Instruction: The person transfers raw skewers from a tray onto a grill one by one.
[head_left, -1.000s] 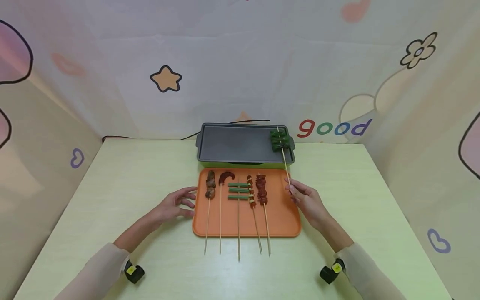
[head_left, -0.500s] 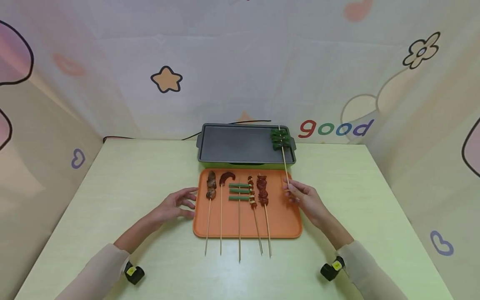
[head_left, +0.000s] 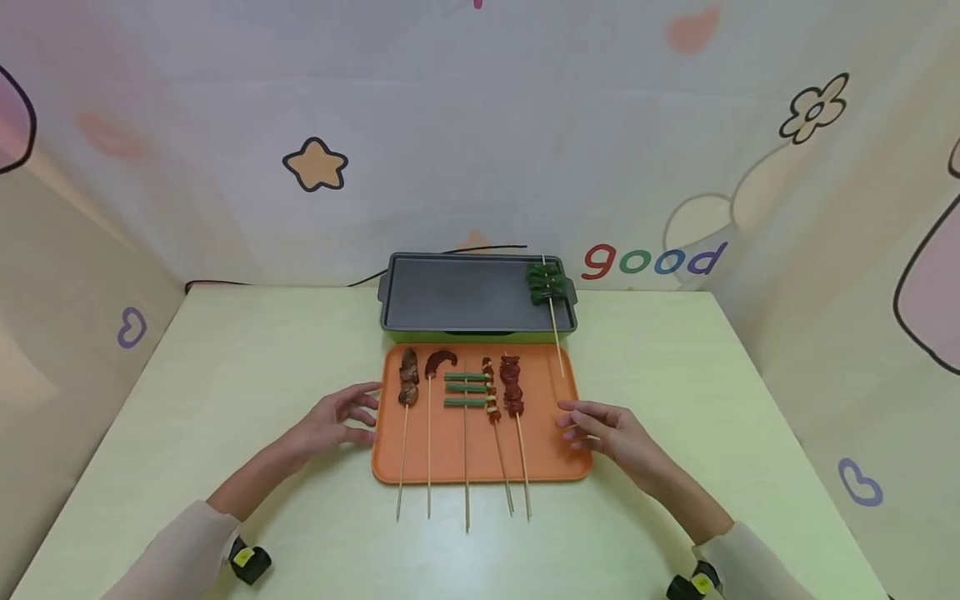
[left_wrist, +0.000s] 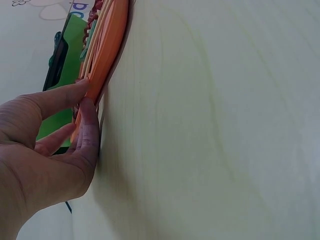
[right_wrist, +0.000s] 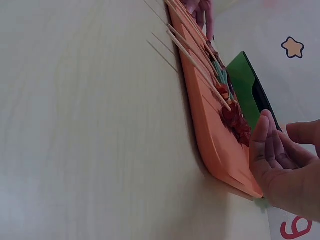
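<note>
A skewer of green leafy vegetable (head_left: 547, 283) lies across the right end of the dark griddle (head_left: 457, 292), its stick pointing toward the front over the orange tray (head_left: 540, 454). My right hand (head_left: 611, 433) is over the tray's right side, just below that stick's end, with relaxed fingers and nothing in them. At the tray's left edge is my left hand (head_left: 326, 425), fingers loosely bent with the tips right at the rim. Several skewers lie on the tray: brown chunks (head_left: 408, 379), a curled dark red piece (head_left: 440, 362), green stalks (head_left: 465, 402), small mixed pieces (head_left: 492, 400) and red meat (head_left: 512, 387).
The griddle's green base (left_wrist: 57, 125) stands directly behind the tray, near the table's back edge. A black cord (head_left: 367, 279) runs behind it along the printed cloth backdrop (head_left: 450, 150). Skewer sticks (right_wrist: 187, 47) stick out past the tray's front edge.
My right hand has let go of the green vegetable skewer and drawn back toward the front. The skewer stays on the griddle. My left hand stays at the tray. The head view has shifted slightly.
</note>
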